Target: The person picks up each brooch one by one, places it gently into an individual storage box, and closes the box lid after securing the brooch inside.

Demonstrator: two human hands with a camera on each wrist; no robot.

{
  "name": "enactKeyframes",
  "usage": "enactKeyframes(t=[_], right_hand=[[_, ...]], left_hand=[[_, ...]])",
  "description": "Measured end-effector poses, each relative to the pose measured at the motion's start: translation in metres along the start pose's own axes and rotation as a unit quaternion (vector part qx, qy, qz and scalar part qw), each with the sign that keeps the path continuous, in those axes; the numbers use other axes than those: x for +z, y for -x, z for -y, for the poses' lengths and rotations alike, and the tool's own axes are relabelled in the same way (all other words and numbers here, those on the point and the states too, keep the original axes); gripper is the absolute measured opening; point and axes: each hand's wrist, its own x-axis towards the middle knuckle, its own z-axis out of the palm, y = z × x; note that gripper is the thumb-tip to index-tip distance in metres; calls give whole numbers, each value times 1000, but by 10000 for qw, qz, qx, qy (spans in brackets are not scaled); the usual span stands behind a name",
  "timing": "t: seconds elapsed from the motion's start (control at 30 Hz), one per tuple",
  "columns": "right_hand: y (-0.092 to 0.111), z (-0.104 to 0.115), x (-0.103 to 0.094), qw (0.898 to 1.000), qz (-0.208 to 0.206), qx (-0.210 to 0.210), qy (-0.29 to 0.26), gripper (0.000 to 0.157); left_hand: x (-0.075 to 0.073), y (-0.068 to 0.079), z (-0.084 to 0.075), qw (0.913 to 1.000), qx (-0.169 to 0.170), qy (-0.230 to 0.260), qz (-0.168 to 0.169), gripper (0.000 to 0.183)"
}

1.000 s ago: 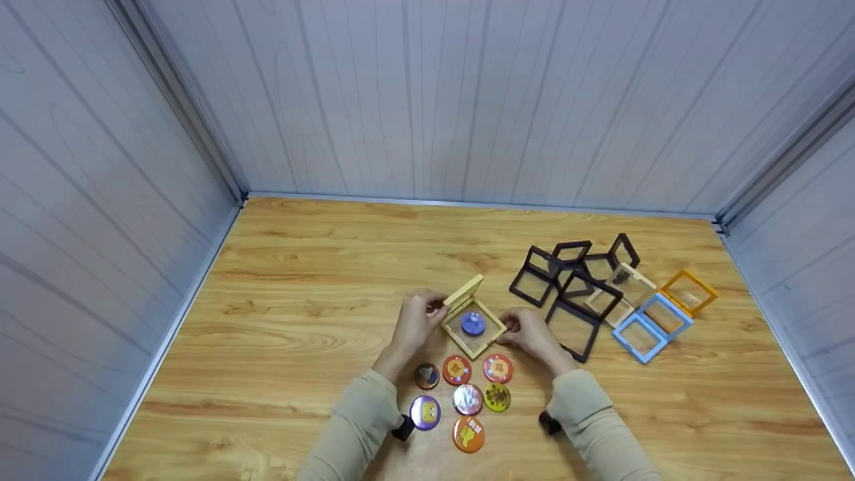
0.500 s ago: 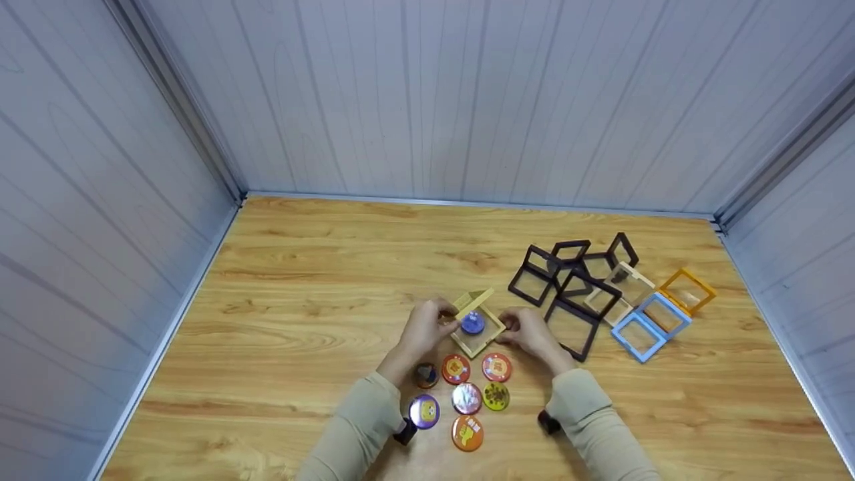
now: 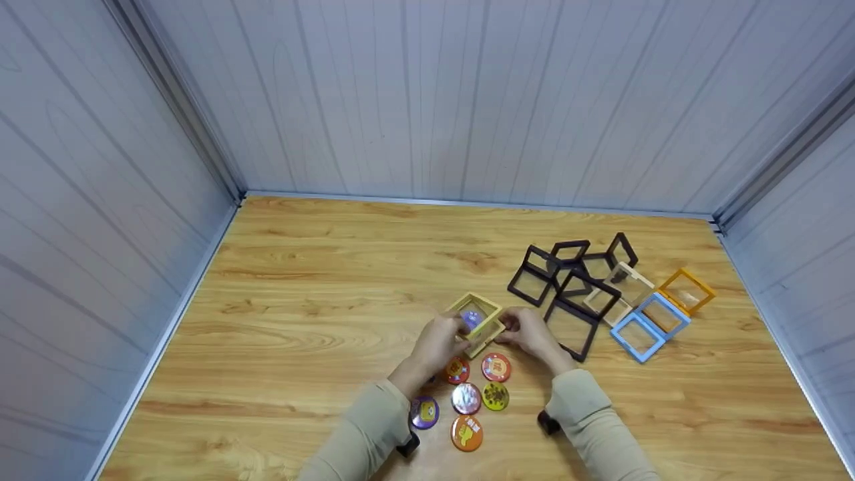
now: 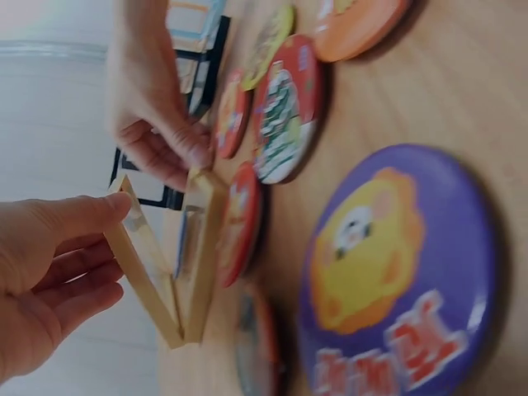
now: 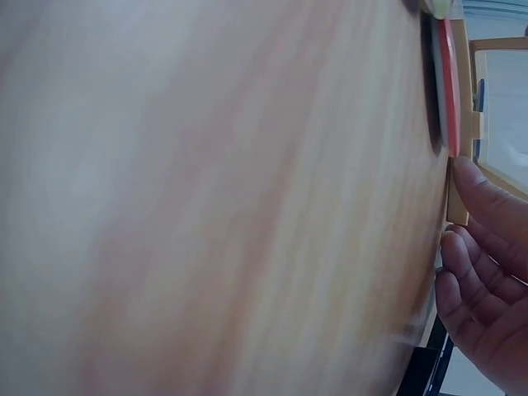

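A yellow hinged display frame (image 3: 491, 331) with clear film panes lies on the table, its lid (image 4: 132, 247) partly folded over the base. Between the two halves sits a round blue badge (image 3: 471, 319), seen through the lid's film. My left hand (image 3: 434, 345) pinches the lid's free edge between thumb and fingers. At the right corner of the base, my right hand (image 3: 530, 331) holds the rim; the right wrist view has its thumb (image 5: 487, 194) against the frame's corner. Just in front lies a red badge (image 3: 458, 369), partly behind the left hand.
More round badges lie nearer the body, among them a purple one (image 3: 425, 412), an orange one (image 3: 467, 433) and a yellow-green one (image 3: 495, 395). To the right are several open black frames (image 3: 588, 321), a blue frame (image 3: 651, 327) and an orange frame (image 3: 700, 308). Walls (image 3: 427, 100) enclose the table.
My left hand has moved right and toward the body, swinging the lid from nearly upright down over the blue badge. My right hand has stayed at the base's corner.
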Motion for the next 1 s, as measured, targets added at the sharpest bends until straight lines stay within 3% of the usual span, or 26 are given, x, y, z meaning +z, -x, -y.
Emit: enactKeyframes(t=[0.2, 0.43, 0.63, 1.0], right_hand=[[0, 0, 1, 9999, -20, 102, 64, 20], [1, 0, 1, 9997, 16, 244, -26, 25], [1, 0, 1, 9999, -23, 111, -44, 26], [1, -1, 1, 10000, -79, 15, -35, 26]], left_hand=[[10, 3, -1, 9969, 234, -751, -17, 7], [21, 6, 0, 9899, 563, -1295, -159, 8], [25, 7, -1, 9849, 672, -1595, -79, 16], [30, 5, -1, 9779, 760, -1944, -79, 12]])
